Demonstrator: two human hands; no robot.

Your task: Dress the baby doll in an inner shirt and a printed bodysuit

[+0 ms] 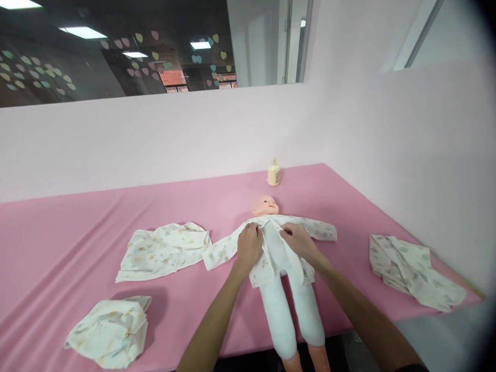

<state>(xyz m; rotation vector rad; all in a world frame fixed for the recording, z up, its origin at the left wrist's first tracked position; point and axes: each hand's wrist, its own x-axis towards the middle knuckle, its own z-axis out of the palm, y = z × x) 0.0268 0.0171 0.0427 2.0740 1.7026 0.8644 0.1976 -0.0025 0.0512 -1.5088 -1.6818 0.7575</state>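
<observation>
A baby doll with a white cloth body lies on its back, head away from me, its lower legs reaching past the table's front edge. It wears a white printed baby shirt, sleeves spread out to both sides and the front parted over the chest. My left hand is closed on the shirt's left front edge near the neck. On the other front edge, my right hand pinches the fabric. Part of each front panel is hidden under my hands.
The table has a pink cover. A printed cloth lies left of the doll, with a bundled cloth nearer me. Another folded cloth is at the right edge. A pale yellow pump bottle stands beyond the doll's head, near the wall.
</observation>
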